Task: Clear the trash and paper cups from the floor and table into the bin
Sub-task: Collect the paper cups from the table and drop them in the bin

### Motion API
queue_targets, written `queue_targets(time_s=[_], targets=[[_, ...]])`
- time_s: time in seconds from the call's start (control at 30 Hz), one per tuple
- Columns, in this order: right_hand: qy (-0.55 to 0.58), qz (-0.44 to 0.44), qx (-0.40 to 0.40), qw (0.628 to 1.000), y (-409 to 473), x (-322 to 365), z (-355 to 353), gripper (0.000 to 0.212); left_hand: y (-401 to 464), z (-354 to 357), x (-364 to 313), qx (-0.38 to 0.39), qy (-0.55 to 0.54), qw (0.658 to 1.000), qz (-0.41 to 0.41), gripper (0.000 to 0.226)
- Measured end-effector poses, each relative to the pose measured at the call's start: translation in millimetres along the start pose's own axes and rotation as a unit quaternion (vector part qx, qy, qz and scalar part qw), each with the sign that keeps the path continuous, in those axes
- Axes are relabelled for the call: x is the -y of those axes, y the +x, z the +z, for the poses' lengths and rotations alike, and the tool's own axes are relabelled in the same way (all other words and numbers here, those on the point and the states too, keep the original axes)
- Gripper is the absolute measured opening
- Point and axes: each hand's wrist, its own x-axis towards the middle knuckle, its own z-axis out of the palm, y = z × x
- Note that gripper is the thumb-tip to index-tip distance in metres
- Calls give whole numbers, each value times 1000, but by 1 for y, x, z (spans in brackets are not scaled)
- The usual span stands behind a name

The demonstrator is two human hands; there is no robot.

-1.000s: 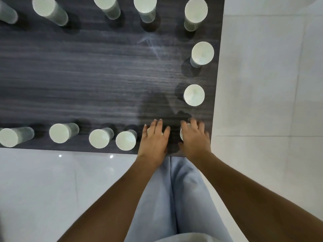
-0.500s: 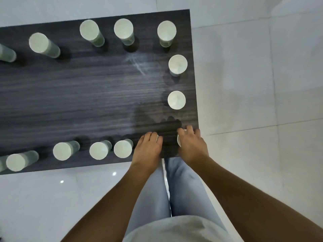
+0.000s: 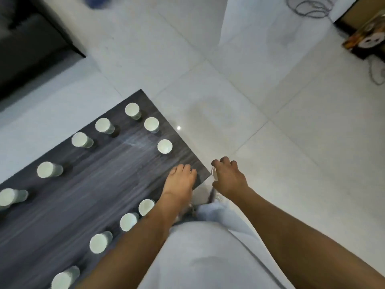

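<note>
Head view: my right hand (image 3: 228,178) grips a paper cup (image 3: 214,174), fingers curled round it, just off the corner of the dark bench (image 3: 93,195), over the white floor (image 3: 270,142). My left hand (image 3: 180,181) hovers at that corner, fingers bent; whether it holds anything, I cannot tell. More cups (image 3: 164,146) stand along the bench edges.
</note>
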Motion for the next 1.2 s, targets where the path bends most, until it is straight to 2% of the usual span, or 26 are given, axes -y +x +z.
queue_targets(time_s=[0.1, 0.23, 0.47, 0.63, 0.77, 1.0, 1.2], targets=[[33, 65, -28, 997, -36, -47, -15, 54, 12, -31, -43, 8, 67, 993, 94, 31], [101, 163, -76, 979, -87, -129, -32, 54, 44, -66, -124, 17, 151, 966, 208, 34], [173, 293, -136, 930, -182, -303, -46, 54, 93, -86, -335, 38, 191, 916, 352, 40], [203, 367, -154, 895, -260, -445, -51, 50, 114, -78, -511, 69, 210, 884, 413, 46], [224, 414, -151, 869, -319, -541, -50, 53, 124, -71, -638, 71, 205, 870, 442, 45], [271, 483, -149, 819, -380, -665, -49, 56, 152, -69, -799, 85, 237, 829, 499, 46], [300, 519, -185, 779, -395, -778, -68, 62, 206, -75, -935, 92, 268, 791, 543, 48]])
